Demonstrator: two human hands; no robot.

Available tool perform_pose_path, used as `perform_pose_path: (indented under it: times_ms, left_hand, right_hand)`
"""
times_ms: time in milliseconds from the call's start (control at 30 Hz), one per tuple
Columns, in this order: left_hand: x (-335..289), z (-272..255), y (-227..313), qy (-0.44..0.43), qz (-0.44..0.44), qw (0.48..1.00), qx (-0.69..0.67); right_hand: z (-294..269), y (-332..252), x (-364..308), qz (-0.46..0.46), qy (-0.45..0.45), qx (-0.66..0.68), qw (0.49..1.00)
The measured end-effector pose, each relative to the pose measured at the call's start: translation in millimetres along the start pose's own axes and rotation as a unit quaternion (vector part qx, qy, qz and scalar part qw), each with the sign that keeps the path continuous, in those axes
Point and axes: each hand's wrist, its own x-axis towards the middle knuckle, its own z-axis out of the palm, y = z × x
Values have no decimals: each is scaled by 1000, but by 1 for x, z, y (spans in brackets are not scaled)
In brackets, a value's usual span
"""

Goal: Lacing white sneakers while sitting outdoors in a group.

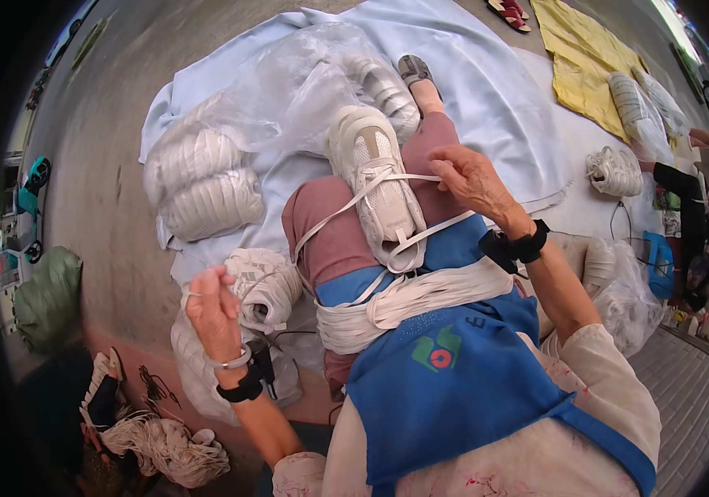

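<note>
My right fingers (447, 170) pinch white lace (410, 176) mid-frame; my left fingers (205, 286) curl, grip unclear. Green-and-red emblem (437, 352) below; pale-blue sheet (487, 91) above.

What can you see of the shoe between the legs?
The off-white shoe, with mesh panels and beige trim, lies upper side up between the legs, toe seemingly pointing away. A flat white lace crosses it, one strand reaching the right hand, another lying over the left leg. What supports it is hidden.
</note>
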Motion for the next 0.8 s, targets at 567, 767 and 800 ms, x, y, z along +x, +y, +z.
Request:
perform_pose_path:
  times_ms: [567,767,800]
  left_hand:
    - [55,157,-24,-294,40,884,361]
    - [72,156,-21,-186,65,936,291]
    - [75,156,-20,-187,65,937,289]
  right_hand:
    - [40,-20,9,-160,-46,-234,958]
    - [38,-35,11,-122,-105,-217,963]
    - [38,-34,12,-121,-104,-219,963]
